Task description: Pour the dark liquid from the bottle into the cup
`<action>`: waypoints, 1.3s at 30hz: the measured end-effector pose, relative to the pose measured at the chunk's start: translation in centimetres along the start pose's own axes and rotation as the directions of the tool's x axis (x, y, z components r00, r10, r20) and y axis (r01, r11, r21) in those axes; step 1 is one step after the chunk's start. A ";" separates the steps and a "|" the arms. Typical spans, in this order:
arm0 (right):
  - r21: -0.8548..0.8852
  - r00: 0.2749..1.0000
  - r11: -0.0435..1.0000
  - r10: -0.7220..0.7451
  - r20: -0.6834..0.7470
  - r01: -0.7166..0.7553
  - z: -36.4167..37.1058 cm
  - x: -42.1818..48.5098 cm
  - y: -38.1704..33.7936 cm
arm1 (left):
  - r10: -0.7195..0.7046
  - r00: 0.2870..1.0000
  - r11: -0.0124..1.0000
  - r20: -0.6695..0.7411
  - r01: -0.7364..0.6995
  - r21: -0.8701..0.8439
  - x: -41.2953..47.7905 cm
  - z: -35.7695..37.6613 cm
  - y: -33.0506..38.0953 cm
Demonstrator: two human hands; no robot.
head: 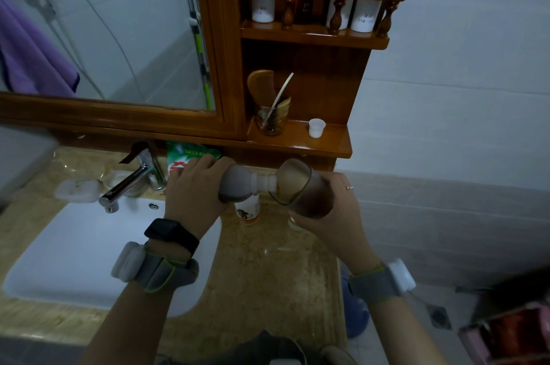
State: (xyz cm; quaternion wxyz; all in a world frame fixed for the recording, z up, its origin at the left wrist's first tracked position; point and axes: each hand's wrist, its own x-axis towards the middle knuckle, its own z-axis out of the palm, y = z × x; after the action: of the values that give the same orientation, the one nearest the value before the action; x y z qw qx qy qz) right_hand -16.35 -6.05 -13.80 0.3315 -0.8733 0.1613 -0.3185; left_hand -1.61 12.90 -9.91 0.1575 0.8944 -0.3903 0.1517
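My left hand grips a translucent plastic bottle lying almost level, its neck pointing right. The bottle's mouth sits inside the rim of a smoky translucent cup, which my right hand holds tilted toward the bottle. Dark brown liquid pools in the cup's lower side and some shows along the bottle's underside. Both are held in the air above the marble counter, just below the wooden shelf.
A white sink with a chrome tap lies to the left. A white can stands on the counter under the bottle. The wooden shelf above carries a small white cup and a glass of combs. A green packet leans behind my left hand.
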 end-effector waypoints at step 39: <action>-0.033 1.000 0.999 0.005 -0.017 -0.006 -0.6 0.0 -1.5 | 0.018 0.998 1.000 -0.052 -0.019 0.000 -0.1 -0.6 0.2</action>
State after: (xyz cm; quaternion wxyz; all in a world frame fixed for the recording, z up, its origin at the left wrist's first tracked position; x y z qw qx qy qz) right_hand -16.63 -5.23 -12.43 0.3163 -0.8755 0.1717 -0.3224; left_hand -1.96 13.07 -9.43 0.1666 0.8864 -0.3943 0.1764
